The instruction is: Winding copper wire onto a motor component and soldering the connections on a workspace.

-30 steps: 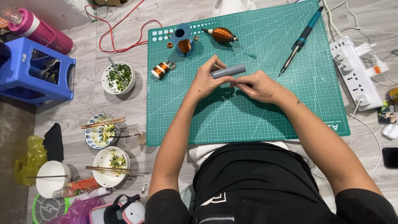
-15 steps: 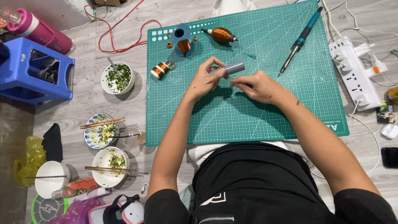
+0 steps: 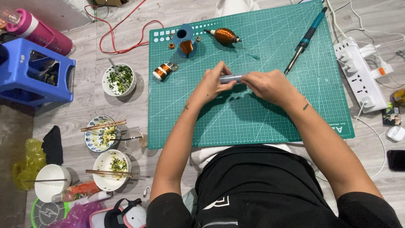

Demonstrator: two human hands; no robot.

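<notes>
Green cutting mat (image 3: pixel 253 109) on the floor, your left hand (image 3: pixel 213 82) and right hand (image 3: pixel 268 86) both pinching a grey tube (image 3: pixel 230 78), soldering iron (image 3: pixel 306 38) nearby.

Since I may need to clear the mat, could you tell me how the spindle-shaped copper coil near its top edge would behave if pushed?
The copper coil lies on its side with a rounded, tapering body, so it would probably roll, curving rather than going straight. The green mat under it looks flat, offering little to stop it. Its fine winding seems delicate, so gripping the end pins may be safer.
</notes>
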